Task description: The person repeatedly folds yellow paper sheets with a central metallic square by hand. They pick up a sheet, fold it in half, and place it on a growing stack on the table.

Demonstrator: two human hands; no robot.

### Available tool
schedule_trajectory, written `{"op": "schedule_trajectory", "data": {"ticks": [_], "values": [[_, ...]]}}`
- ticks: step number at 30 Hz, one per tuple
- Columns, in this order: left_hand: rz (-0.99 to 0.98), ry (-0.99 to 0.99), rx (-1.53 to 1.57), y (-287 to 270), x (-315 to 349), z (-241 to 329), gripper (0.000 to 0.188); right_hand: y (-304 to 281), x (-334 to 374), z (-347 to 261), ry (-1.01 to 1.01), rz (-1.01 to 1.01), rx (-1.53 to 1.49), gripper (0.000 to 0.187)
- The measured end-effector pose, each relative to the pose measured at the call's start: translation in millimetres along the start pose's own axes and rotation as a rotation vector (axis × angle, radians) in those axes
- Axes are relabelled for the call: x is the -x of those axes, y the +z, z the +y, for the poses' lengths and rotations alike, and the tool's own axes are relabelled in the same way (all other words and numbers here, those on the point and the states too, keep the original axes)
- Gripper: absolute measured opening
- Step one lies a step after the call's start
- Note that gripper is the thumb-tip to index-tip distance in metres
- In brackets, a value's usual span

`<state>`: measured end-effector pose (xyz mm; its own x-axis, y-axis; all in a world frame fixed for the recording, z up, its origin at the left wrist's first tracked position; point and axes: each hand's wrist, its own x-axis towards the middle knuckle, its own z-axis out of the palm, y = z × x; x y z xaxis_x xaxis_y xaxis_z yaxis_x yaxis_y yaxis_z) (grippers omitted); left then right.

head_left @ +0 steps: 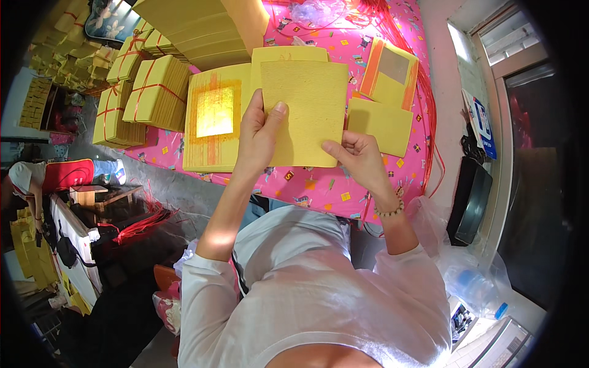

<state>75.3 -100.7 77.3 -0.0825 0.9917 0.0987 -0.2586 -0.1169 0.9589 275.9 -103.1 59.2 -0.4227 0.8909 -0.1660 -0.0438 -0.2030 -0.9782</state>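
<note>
Between my two hands is a stack of rough yellow paper sheets (pixel 307 113), held up over the table. My left hand (pixel 259 132) grips its left edge, thumb on the front face. At the lower right corner, my right hand (pixel 358 158) pinches the edge with its thumb in front and its fingers curled. Another yellow sheet (pixel 288 55) shows behind the top edge; whether I hold it too is unclear. Left of my left hand lies a stack of yellow paper (pixel 191 150) with a shiny gold square bordered in orange. Beyond my right hand lie a plain yellow sheet (pixel 383 129) and orange-striped paper with a silver square (pixel 392 66).
Yellow bundles tied with red string (pixel 158 92) sit at the table's left, beside a tall yellow stack (pixel 196 30). Red strings (pixel 423 92) trail down the right side of the pink patterned tablecloth (pixel 307 184). Another person (pixel 34 178) bends at far left. A bottle (pixel 475 285) stands lower right.
</note>
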Motion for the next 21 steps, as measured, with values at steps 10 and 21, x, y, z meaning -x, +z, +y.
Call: {"op": "schedule_trajectory", "data": {"ticks": [10,21], "values": [[-0.013,-0.026,0.011,-1,0,2,0.031,-6,12,0,0.135,-0.040,0.076,0.023],[-0.433,-0.203,-0.468,-9,0,10,0.036,-42,13,-13,0.017,0.032,0.008,0.020]]}}
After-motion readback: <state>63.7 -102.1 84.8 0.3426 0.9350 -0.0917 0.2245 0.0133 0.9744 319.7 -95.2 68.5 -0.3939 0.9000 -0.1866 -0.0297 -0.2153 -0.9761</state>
